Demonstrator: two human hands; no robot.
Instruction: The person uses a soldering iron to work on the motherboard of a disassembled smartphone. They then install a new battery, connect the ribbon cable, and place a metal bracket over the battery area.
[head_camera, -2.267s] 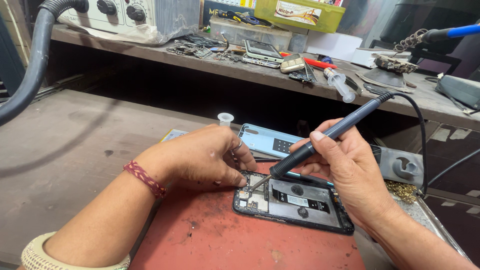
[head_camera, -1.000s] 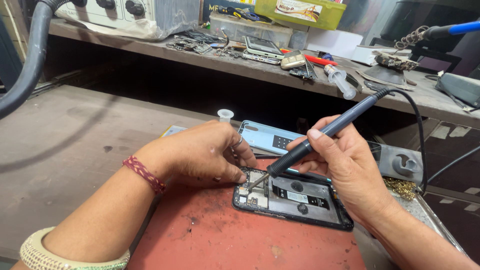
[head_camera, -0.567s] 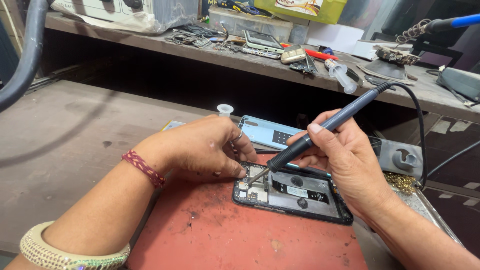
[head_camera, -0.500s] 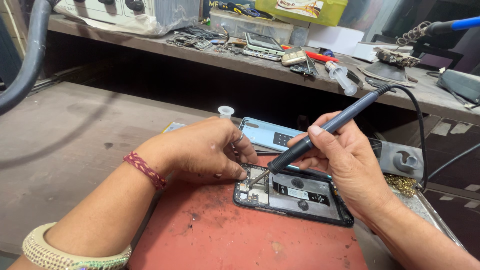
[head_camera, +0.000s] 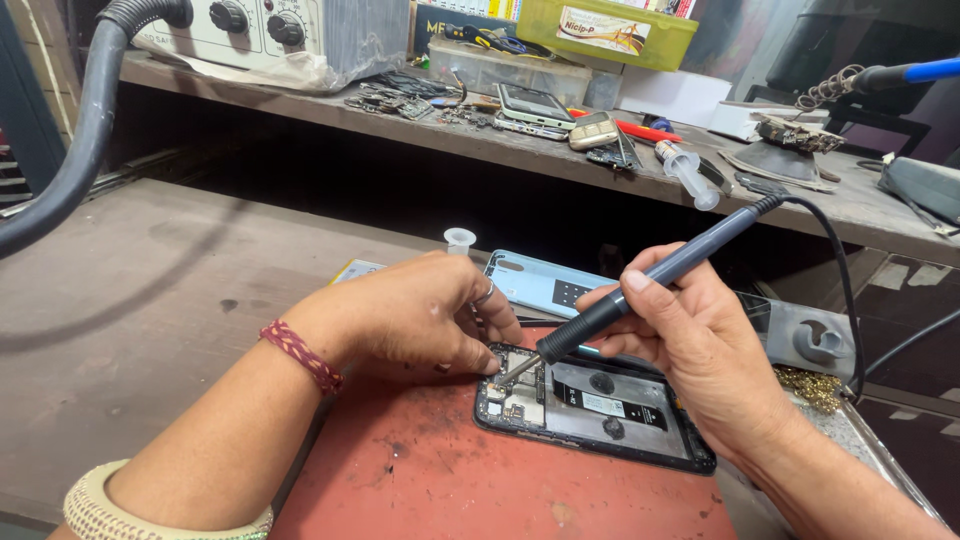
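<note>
I judge I am mid-soldering: my right hand (head_camera: 700, 350) wraps its fingers around the soldering iron (head_camera: 640, 292), tip on the opened phone (head_camera: 590, 410) on the red mat (head_camera: 450, 480). My left hand (head_camera: 420, 315) pinches something small beside the tip; I need steadiness.

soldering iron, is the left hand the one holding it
No, the right hand grips the soldering iron, while the left hand rests at the opened phone.
</note>
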